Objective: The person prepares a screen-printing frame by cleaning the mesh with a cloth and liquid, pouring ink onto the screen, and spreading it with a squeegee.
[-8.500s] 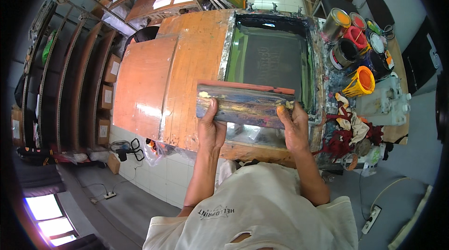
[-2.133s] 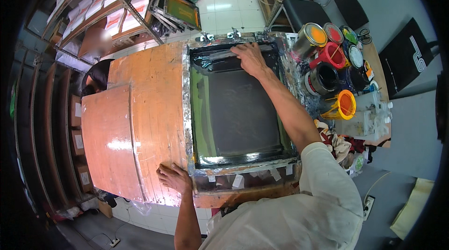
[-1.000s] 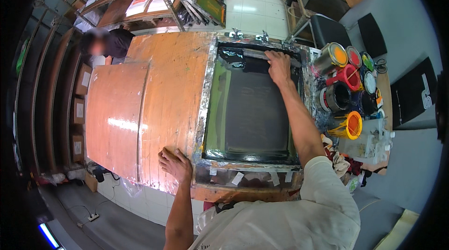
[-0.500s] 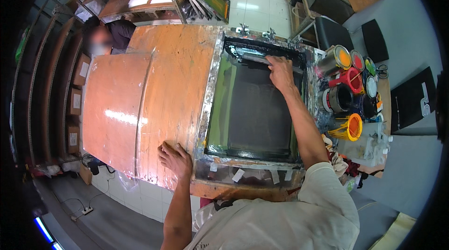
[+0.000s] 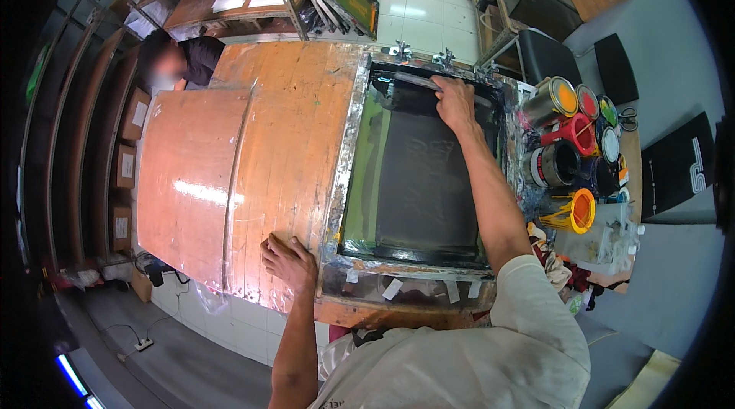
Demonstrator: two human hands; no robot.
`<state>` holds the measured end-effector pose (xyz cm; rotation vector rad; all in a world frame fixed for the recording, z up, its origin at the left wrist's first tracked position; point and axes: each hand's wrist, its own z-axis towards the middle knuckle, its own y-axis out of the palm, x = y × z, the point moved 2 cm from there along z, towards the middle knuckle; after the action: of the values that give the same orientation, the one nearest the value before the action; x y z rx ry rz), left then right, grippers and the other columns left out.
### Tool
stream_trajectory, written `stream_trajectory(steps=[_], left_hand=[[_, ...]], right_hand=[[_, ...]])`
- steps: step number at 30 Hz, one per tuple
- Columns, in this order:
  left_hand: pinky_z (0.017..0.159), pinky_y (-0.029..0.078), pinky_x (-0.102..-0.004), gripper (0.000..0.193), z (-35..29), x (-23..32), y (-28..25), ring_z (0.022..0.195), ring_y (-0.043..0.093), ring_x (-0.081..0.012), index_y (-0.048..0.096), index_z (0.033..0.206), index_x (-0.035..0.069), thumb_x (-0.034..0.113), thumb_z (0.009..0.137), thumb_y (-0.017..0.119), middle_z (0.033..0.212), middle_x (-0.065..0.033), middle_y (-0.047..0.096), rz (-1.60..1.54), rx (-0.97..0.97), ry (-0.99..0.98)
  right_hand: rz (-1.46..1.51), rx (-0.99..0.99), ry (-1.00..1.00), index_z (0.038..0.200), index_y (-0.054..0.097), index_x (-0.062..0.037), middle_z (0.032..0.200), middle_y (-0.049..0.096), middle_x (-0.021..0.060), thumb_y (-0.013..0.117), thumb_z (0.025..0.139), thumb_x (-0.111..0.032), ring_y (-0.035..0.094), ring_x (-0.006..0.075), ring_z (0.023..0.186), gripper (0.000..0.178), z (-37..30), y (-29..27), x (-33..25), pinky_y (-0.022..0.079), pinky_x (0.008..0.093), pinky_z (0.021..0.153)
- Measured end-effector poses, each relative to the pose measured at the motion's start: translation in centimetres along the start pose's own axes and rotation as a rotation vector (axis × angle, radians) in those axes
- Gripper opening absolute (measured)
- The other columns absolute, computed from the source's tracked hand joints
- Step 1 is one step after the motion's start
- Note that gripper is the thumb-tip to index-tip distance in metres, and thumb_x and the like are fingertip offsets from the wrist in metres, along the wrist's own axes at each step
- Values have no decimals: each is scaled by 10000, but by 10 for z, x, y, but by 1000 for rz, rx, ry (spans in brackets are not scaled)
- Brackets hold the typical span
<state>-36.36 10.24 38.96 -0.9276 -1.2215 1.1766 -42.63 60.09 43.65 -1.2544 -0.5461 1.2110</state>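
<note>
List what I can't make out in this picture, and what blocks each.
Squeegee, gripped part: head view, covered by the right hand.
Tabletop under the left hand: head view, covered by that hand.
Whatever lies beneath the mesh screen: head view, hidden by its dark surface.
Co-worker's face: head view, blurred.
Bright panel, lower left: head view, cut off by the lower edge.

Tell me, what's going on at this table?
A person's right hand holds a squeegee near the far end of a framed screen smeared with dark ink. The left hand rests on the wooden tabletop beside it. Paint pots stand to the right; another person is at the far left.
</note>
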Motion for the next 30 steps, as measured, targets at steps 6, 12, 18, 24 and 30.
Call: stream_trajectory(steps=[6,12,18,24,30], left_hand=[[1106,265,-586,641,0,0,-2,1329,378,-459,401,1467,6,465,1021,443,1486,-275,361,-51,-96,-68],[1084,283,-574,616,2,4,-4,1309,384,-450,413,1450,7,447,1021,451,1461,-265,380,-39,-64,-42],[1081,288,-567,613,-1,-1,-2,1325,365,-449,410,1454,0,423,1015,476,1470,-260,370,-47,-87,-49],[1073,294,-568,615,1,1,0,1305,381,-452,410,1450,-7,424,1015,471,1471,-260,366,-56,-71,-32],[1088,283,-574,629,1,5,-5,1313,377,-456,413,1450,-8,447,1018,462,1471,-268,371,-59,-86,-53]], right_hand=[[-26,-69,-70,1175,668,-131,1069,718,103,688,847,-76,624,337,1064,333,1,10,-40,428,520,895],[-70,-33,-46,1198,669,-142,1132,707,95,682,826,-38,609,332,1093,386,2,5,-24,421,505,909],[38,53,-25,1186,660,-131,1118,695,87,676,783,13,603,322,1088,427,-45,-23,-3,418,497,908],[-51,47,-88,1247,645,-154,1132,693,68,693,740,18,602,310,1093,538,-50,11,-52,410,528,940],[-62,-30,-15,1217,675,-144,1119,705,82,685,783,-3,616,311,1076,457,12,20,-38,422,527,938]])
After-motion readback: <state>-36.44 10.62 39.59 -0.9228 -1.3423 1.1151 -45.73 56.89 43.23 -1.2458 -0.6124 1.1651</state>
